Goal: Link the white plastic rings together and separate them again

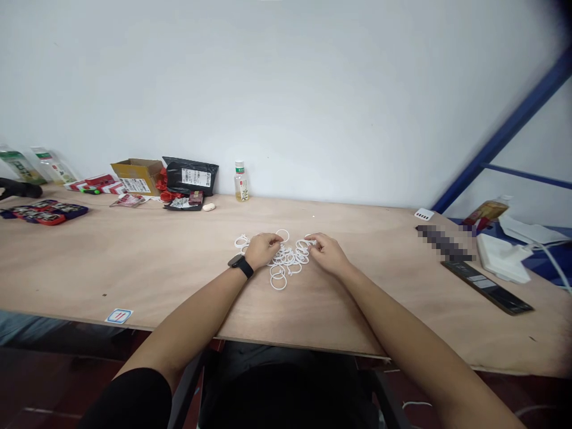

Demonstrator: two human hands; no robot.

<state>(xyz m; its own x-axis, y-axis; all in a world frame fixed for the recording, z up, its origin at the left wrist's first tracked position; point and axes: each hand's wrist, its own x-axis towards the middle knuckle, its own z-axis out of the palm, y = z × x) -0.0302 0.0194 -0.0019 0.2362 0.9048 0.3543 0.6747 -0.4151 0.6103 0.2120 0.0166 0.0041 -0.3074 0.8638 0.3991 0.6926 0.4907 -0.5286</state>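
Note:
A heap of several white plastic rings [286, 262] lies in the middle of the plywood table [156, 262]. My left hand [263, 249], with a black watch on the wrist, rests on the left side of the heap with its fingers curled onto the rings. My right hand [325, 250] sits at the right side, fingertips pinched on a white ring [308, 242]. One ring [282, 235] lies just beyond the hands and another [278, 282] nearer to me.
At the back left stand a cardboard box [136, 176], a black parcel bag [191, 176], red packets [96, 183] and a small bottle [241, 182]. A dark flat bar [487, 286] and a white box [500, 257] lie right. A blue metal frame [504, 131] rises at right.

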